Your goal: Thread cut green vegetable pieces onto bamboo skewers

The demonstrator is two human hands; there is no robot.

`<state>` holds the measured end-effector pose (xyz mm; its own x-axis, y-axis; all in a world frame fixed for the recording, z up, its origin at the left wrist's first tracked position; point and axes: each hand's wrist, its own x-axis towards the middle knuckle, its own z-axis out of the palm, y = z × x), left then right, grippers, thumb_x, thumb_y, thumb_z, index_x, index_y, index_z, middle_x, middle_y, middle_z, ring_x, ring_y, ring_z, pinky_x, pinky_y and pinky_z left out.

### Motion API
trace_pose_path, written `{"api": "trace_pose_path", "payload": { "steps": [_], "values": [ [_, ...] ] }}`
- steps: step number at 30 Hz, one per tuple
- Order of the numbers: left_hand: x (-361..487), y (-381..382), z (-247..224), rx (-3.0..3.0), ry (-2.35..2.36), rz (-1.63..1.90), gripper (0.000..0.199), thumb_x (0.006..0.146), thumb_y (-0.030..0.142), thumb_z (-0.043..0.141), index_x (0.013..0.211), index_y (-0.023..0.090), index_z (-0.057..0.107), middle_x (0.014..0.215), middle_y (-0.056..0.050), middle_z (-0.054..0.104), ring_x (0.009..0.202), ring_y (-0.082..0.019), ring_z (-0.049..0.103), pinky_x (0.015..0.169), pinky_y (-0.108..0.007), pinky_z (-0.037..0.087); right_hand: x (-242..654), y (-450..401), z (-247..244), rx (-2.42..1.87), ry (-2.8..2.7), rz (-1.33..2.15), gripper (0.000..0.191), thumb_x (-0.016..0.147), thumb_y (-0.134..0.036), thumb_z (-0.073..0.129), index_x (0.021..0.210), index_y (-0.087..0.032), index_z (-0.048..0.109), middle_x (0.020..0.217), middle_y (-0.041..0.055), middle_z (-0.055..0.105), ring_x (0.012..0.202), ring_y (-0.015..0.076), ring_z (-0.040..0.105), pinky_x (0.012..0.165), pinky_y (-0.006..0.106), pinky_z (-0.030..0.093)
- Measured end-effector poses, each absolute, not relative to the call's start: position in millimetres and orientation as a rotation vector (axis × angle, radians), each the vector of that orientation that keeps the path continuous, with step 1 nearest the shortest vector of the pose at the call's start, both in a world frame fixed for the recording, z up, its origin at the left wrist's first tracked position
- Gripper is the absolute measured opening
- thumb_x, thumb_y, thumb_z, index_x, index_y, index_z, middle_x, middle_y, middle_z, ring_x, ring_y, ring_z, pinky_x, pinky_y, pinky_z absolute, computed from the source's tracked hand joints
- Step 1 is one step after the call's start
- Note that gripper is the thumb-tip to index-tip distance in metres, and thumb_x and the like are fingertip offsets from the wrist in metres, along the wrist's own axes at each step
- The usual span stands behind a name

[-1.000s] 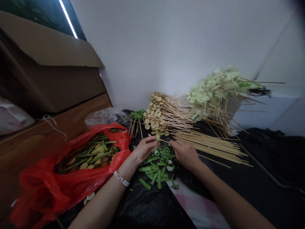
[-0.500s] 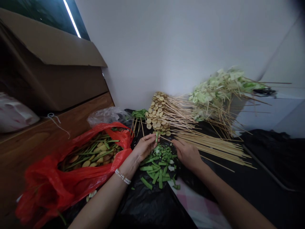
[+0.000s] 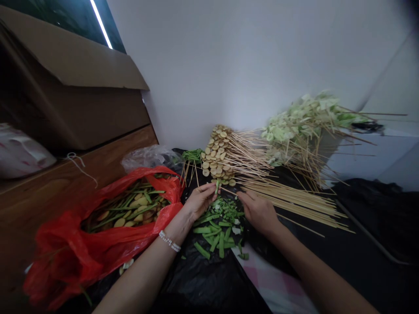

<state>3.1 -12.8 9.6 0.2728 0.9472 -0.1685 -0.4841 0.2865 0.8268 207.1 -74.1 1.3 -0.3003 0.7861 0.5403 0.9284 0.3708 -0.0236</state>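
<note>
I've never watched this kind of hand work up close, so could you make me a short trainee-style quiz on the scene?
1. Multiple choice: what does the left hand hold?
A) a pale round slice
B) a green vegetable piece
C) a cabbage leaf

2. True or false: the red plastic bag lies to the left of the loose green strips.

3. Fill the gap: the right hand holds a thin ____, pointed toward the left hand.

Key: 1. B; 2. true; 3. stick
</note>
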Motion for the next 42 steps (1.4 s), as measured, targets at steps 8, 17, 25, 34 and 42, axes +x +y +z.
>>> {"api": "trace_pose_path", "payload": {
  "steps": [8,17,25,34,42],
  "values": [
    [3.5,-11.3,7.7,0.728,0.782,1.090,0.017,0.069,0.009,0.076,0.086,0.010,0.073,0.083,-0.008,0.072,0.072,-0.010,0.065,0.066,-0.018,0.052,205.9,-75.3,3.4,-1.506,-2.229,-0.397,0.030,0.089,-0.016,0.042,0.111,-0.023,0.062,0.084,0.0018,0.065,0.070,0.0127,0.058,0.058,0.025,0.032],
    [3.3,-10.7,7.9,0.738,0.795,1.104,0.017,0.066,0.008,0.078,0.083,0.011,0.074,0.082,-0.007,0.072,0.068,-0.009,0.064,0.067,-0.019,0.051,206.2,-75.6,4.7,-1.526,-2.229,-0.384,0.029,0.091,-0.016,0.041,0.110,-0.022,0.063,0.083,0.0022,0.065,0.070,0.0129,0.057,0.057,0.026,0.029],
    [6.3,-10.1,1.7,0.760,0.821,1.112,0.029,0.056,0.013,0.085,0.082,0.010,0.074,0.077,-0.006,0.072,0.069,-0.010,0.065,0.068,-0.020,0.051,201.9,-78.3,4.9,-1.574,-2.246,-0.345,0.029,0.090,-0.013,0.040,0.105,-0.021,0.063,0.085,0.0018,0.065,0.068,0.0125,0.057,0.055,0.027,0.026],
    [6.4,-11.0,1.6,0.807,0.819,1.103,0.030,0.055,0.022,0.087,0.078,0.010,0.071,0.076,-0.007,0.072,0.066,-0.011,0.065,0.059,-0.017,0.050,203.5,-77.0,1.0,-1.496,-2.201,-0.359,0.028,0.092,-0.015,0.039,0.106,-0.020,0.062,0.085,0.0031,0.065,0.071,0.0134,0.057,0.057,0.026,0.029],
    [6.1,-13.5,5.3,0.823,0.819,1.074,0.033,0.050,0.024,0.088,0.075,0.009,0.072,0.073,-0.005,0.070,0.065,-0.009,0.064,0.061,-0.017,0.049,199.5,-81.0,4.3,-1.510,-2.196,-0.332,0.027,0.090,-0.014,0.040,0.104,-0.018,0.063,0.083,0.0027,0.064,0.069,0.0136,0.057,0.057,0.026,0.031]
  ]
}}
